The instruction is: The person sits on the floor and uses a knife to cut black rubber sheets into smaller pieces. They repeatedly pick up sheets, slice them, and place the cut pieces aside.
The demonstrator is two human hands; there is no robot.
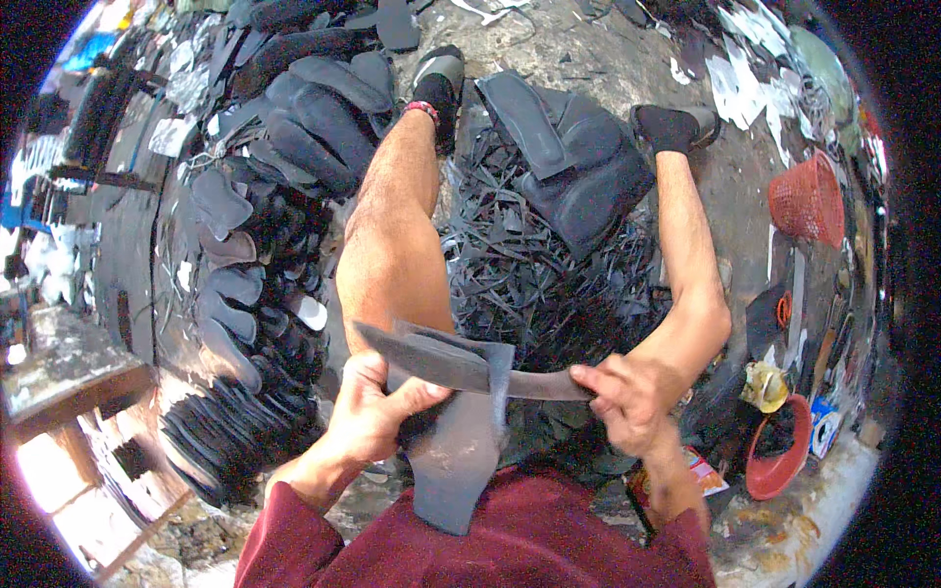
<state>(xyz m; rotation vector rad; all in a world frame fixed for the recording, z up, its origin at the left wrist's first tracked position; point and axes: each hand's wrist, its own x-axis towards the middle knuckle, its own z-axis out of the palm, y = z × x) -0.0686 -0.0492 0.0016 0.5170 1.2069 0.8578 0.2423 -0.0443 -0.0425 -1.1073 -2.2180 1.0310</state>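
My left hand (365, 407) is closed round the edge of a dark grey foam sheet (453, 461), its thumb lying along the near side. The sheet hangs over my lap, and a narrow strip stands up at its right edge. In my right hand (635, 404) is a long, slightly curved knife (544, 385), gripped at its right end. The knife reaches left to the sheet and touches it at the strip; how deep the edge sits is hidden.
Between my legs lies a heap of thin black offcuts (539, 265), with shaped black foam pieces (578, 196) on top. Stacks of insole-shaped pieces (230, 431) stand on the left. A red basket (809, 196) and a red bowl (784, 470) are at right.
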